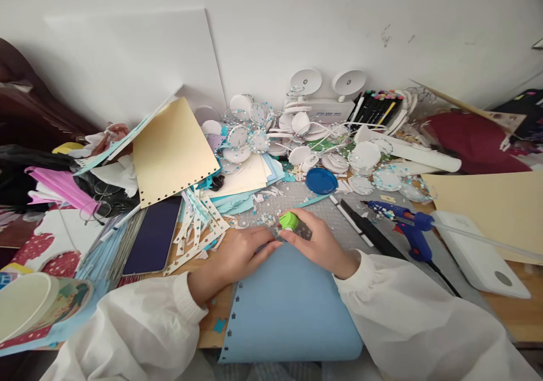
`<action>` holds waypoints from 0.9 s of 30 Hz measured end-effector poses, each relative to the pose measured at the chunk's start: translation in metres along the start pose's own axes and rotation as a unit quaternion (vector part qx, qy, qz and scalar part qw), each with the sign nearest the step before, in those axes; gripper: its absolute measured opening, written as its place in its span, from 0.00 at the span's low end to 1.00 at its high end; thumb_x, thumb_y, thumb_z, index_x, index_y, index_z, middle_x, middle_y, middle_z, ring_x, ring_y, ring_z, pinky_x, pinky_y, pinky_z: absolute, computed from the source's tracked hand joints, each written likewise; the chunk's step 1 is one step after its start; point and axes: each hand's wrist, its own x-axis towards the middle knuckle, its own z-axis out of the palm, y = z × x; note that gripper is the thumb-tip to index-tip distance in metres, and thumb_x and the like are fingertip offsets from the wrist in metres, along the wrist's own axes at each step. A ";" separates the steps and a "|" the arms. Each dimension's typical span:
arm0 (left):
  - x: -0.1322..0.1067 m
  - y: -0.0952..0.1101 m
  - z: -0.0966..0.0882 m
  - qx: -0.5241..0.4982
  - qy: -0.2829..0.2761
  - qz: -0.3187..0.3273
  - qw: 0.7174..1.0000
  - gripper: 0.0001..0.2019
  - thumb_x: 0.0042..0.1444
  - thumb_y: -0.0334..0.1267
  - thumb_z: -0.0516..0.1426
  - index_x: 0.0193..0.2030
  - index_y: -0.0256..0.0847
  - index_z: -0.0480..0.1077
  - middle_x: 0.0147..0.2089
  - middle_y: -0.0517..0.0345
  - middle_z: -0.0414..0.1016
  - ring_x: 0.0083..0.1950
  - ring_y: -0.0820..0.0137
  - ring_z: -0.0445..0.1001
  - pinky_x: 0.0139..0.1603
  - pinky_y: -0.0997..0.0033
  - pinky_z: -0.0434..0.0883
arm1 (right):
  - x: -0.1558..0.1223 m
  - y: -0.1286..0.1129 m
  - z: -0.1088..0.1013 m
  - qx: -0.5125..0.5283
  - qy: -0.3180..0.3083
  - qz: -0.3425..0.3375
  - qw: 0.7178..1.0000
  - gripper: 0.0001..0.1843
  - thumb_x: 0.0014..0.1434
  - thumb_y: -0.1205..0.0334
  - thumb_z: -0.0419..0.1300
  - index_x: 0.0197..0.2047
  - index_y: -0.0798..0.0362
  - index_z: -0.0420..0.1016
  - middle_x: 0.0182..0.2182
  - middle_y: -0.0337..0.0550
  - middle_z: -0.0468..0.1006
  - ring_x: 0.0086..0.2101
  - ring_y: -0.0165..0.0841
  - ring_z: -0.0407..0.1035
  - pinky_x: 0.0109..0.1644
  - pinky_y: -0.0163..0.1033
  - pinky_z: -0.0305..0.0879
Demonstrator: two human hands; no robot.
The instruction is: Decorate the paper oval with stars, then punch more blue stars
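Observation:
My right hand [316, 242] is closed around a small lime-green craft punch [289, 221], which sits at the far edge of a light blue sheet of paper [297, 307]. Left of the punch, my left hand [248, 251] pinches the sheet's far edge between thumb and fingers. Small flower-shaped holes run down the left edge of this sheet, and its near edge curls over the table's front. Just beyond the punch, tiny star or flower cut-outs [267, 218] lie scattered on the grey cutting mat [292, 197].
Punched strips [197, 239] and a dark phone [153, 236] lie left. Behind stand cream paper [173, 152] and piled white discs [300, 123] with beaded strings. A blue lid [321, 181] is ahead; a blue glue gun [413, 231] and white device [481, 256] lie right.

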 end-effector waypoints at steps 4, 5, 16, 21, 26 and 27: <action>0.001 -0.001 0.001 -0.037 0.010 -0.004 0.999 0.09 0.64 0.41 0.51 0.41 0.42 0.70 0.37 0.58 0.75 0.38 0.70 0.74 0.37 0.74 0.67 | 0.001 0.001 -0.002 0.030 -0.004 -0.001 1.000 0.13 0.60 0.54 0.60 0.45 0.50 0.69 0.38 0.43 0.75 0.40 0.36 0.69 0.45 0.40 0.64; 0.001 -0.001 0.001 -0.049 0.012 -0.013 0.999 0.09 0.64 0.41 0.51 0.41 0.42 0.70 0.37 0.58 0.75 0.38 0.70 0.74 0.37 0.73 0.67 | 0.002 0.001 -0.003 0.033 -0.004 -0.010 0.999 0.13 0.60 0.54 0.60 0.45 0.50 0.69 0.38 0.42 0.75 0.40 0.35 0.69 0.44 0.39 0.64; 0.000 0.000 0.000 -0.140 0.037 -0.033 0.989 0.09 0.63 0.37 0.50 0.44 0.41 0.70 0.42 0.56 0.76 0.42 0.69 0.74 0.43 0.71 0.69 | 0.003 -0.005 -0.014 0.018 -0.091 -0.112 0.989 0.14 0.57 0.55 0.62 0.45 0.51 0.70 0.37 0.44 0.73 0.39 0.36 0.67 0.45 0.41 0.64; -0.001 0.000 -0.001 -0.150 0.046 -0.013 0.988 0.09 0.63 0.35 0.50 0.45 0.41 0.69 0.42 0.56 0.76 0.42 0.69 0.74 0.43 0.71 0.69 | 0.001 -0.001 -0.012 -0.039 -0.099 -0.143 0.984 0.13 0.56 0.56 0.63 0.43 0.50 0.69 0.34 0.43 0.71 0.36 0.36 0.65 0.43 0.43 0.64; -0.003 -0.003 0.001 -0.116 0.043 -0.008 0.992 0.09 0.63 0.35 0.50 0.47 0.41 0.69 0.42 0.54 0.75 0.41 0.68 0.74 0.42 0.71 0.69 | 0.001 0.001 -0.011 -0.063 -0.096 -0.158 0.981 0.13 0.56 0.57 0.63 0.43 0.51 0.68 0.34 0.44 0.71 0.37 0.37 0.64 0.45 0.43 0.63; -0.003 -0.003 0.002 -0.113 0.044 -0.008 0.993 0.09 0.63 0.35 0.50 0.47 0.41 0.69 0.43 0.54 0.75 0.41 0.68 0.74 0.42 0.71 0.69 | 0.002 0.001 -0.010 -0.067 -0.093 -0.157 0.981 0.13 0.56 0.57 0.63 0.43 0.51 0.68 0.34 0.44 0.71 0.37 0.37 0.65 0.45 0.43 0.63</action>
